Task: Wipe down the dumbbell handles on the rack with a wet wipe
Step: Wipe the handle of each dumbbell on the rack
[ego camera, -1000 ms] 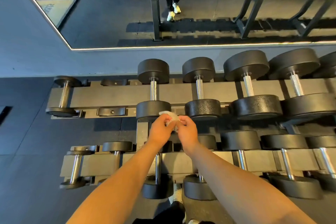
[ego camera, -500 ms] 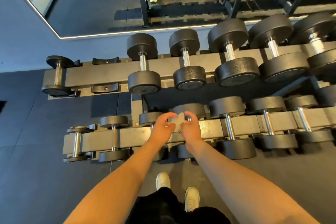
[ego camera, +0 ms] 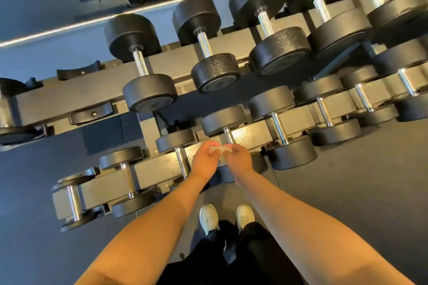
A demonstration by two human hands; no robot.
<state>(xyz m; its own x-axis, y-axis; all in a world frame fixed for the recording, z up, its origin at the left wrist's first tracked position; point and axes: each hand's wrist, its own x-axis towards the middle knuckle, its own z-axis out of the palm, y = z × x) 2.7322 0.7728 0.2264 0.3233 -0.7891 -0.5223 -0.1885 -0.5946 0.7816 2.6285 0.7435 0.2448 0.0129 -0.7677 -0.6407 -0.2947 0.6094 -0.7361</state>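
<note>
Dumbbells (ego camera: 149,92) crowd the two-tier rack (ego camera: 111,183) beyond and to both sides of the grips; one chrome handle (ego camera: 229,135) rises just past them. Left grip (ego camera: 205,159) and right grip (ego camera: 239,160) both pinch a small white wipe (ego camera: 221,149) held between them. Nearer than the grips, white shoes (ego camera: 209,217) stand on the dark floor (ego camera: 347,192).

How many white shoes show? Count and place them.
2: left white shoe and right white shoe, side by side on the dark floor before the black metal dumbbell rack; none apparently hidden.
</note>
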